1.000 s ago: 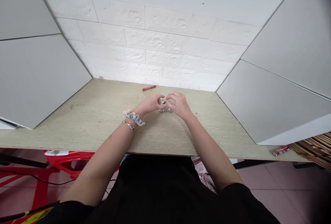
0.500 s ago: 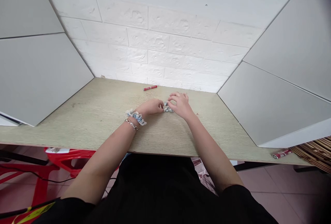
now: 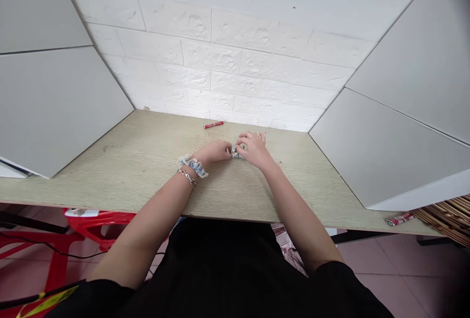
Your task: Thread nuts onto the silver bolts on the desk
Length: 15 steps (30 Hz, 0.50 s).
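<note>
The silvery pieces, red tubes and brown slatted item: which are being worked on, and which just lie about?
Being worked on:
- silvery pieces, at the left hand and right hand

Apparently just lying about:
- far red tube
- near red tube
- brown slatted item

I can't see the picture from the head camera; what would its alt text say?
Two bare hands, left and right, meet over small shiny silvery pieces on a pale wooden table. A red tube lies beyond them, near a white brick-patterned wall.
</note>
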Available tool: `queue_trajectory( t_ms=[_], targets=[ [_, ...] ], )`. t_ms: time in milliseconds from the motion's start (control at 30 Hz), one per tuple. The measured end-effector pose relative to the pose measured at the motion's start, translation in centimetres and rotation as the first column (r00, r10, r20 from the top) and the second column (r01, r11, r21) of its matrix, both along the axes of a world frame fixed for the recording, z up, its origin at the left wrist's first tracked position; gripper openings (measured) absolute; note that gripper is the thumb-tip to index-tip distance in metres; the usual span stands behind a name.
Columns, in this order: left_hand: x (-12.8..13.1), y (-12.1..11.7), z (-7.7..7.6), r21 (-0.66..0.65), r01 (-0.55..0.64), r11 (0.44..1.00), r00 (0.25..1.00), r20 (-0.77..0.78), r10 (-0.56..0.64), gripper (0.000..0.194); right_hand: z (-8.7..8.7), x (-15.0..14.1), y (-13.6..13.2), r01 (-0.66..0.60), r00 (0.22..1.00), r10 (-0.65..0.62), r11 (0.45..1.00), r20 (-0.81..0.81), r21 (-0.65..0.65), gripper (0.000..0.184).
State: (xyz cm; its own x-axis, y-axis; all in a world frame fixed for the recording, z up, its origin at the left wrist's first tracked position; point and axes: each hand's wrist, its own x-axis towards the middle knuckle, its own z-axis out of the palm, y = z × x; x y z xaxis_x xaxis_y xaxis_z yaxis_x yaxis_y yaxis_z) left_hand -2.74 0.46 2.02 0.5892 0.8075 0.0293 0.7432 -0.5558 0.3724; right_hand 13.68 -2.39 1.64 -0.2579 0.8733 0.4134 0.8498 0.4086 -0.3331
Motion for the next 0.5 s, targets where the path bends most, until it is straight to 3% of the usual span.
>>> queue_trajectory(
  t_ms=[500],
  targets=[
    [0.00,0.42,-0.24,-0.008,-0.008,1.000,1.000,-0.022,0.008,0.024,0.21,-0.08,-0.18,0.021,0.998,-0.019,0.999,0.060,-0.038,0.019]
  ],
)
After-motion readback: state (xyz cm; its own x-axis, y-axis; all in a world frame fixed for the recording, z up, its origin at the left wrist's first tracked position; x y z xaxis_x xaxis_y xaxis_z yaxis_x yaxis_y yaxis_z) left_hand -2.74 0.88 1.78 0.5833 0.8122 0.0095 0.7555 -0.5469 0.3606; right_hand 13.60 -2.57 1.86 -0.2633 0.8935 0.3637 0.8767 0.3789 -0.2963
